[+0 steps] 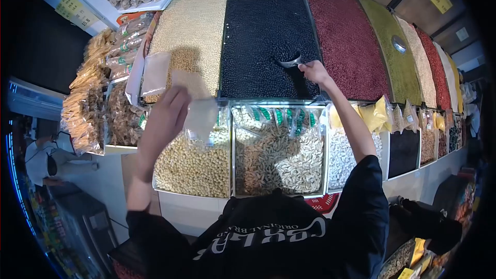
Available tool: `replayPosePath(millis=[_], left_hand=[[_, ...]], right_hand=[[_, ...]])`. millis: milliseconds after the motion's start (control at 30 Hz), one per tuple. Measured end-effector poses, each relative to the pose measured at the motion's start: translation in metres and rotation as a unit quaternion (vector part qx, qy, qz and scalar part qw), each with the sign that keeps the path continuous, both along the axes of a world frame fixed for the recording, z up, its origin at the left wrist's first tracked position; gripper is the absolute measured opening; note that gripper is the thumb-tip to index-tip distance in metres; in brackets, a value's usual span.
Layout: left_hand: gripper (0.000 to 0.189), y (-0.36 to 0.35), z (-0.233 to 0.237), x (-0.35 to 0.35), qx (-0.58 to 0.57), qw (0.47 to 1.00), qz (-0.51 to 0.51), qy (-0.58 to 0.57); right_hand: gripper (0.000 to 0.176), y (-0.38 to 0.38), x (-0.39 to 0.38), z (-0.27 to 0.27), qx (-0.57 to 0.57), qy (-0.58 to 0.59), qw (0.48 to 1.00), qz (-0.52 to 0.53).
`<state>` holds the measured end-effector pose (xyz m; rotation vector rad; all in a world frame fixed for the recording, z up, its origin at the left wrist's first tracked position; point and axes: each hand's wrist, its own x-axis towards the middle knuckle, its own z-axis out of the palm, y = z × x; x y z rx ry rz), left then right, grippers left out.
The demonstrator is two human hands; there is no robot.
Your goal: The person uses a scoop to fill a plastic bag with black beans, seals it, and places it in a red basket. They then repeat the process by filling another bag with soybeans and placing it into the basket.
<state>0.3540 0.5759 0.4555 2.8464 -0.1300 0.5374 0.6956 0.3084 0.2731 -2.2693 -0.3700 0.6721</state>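
My right hand point(314, 72) is closed around the handle of a metal scoop point(291, 62), whose bowl rests in the black beans point(266, 20). Over the front edge of the pale bean bin point(199, 15), my left hand point(173, 111) is blurred, its fingers bent beside a thin clear plastic bag point(201, 116). The fingertips are smeared, so their grip on the bag cannot be made out. Another pale plastic packet point(155, 74) lies on the left edge of the pale beans.
Red beans point(346, 36) and green beans point(392, 46) fill bins to the right, with a second scoop point(398, 44) on the green. Lower bins hold round pale pieces point(194, 168) and flat slices point(281, 160). Packaged goods point(90, 93) are stacked left. A person point(46, 160) is at far left.
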Motion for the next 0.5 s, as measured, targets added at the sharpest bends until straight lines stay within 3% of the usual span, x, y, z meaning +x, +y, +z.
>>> replayPosePath(millis=[67,167,200,267,333,500], left_hand=[[0.016,-0.005,0.017,0.058,0.063,0.996,-0.043,0.052],[0.024,-0.016,0.009,0.147,0.124,0.983,-0.133,0.033],[0.028,-0.021,0.001,0.174,0.118,0.979,-0.161,0.034],[0.018,-0.029,-0.034,0.235,0.231,0.956,-0.17,0.062],[0.018,-0.036,-0.065,0.275,0.272,0.938,-0.2,0.08],[0.012,-0.044,-0.116,0.325,0.292,0.931,-0.195,0.101]], right_hand=[[0.041,-0.022,0.0,0.013,0.025,0.007,1.0,0.016],[0.039,-0.052,0.009,0.009,0.083,0.001,0.996,0.027],[0.039,-0.061,0.011,0.006,0.104,0.001,0.994,0.03],[0.037,-0.075,0.013,0.0,0.133,0.021,0.991,0.013],[0.035,-0.088,0.014,-0.003,0.162,0.038,0.986,-0.01],[0.029,-0.12,0.023,-0.01,0.235,0.06,0.97,-0.025]])
